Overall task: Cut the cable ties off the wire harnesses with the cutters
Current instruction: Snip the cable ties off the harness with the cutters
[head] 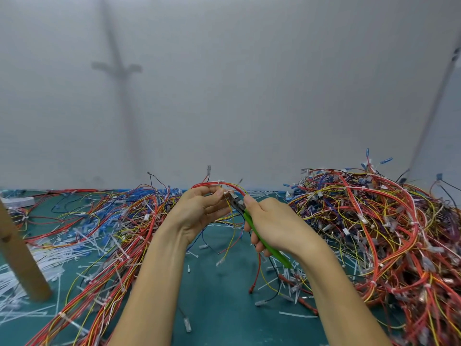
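Just above the teal tabletop [219, 308], the nose of the cutters [250, 224] sat at a white cable tie [225, 193] on the raised wire harness [219, 183]. A slip there could nick a wire's insulation, I judged, since tie and wires lay tight together. The right hand [274, 221] had its fingers clenched round the green handles. The left hand [199, 211] pinched the harness just beside the tie. Farther off, tangled harnesses were heaped at right [374, 221], with a looser spread at left [112, 221].

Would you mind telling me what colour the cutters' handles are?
Bright green, on the cutters gripped in the right hand; the head view shows it.
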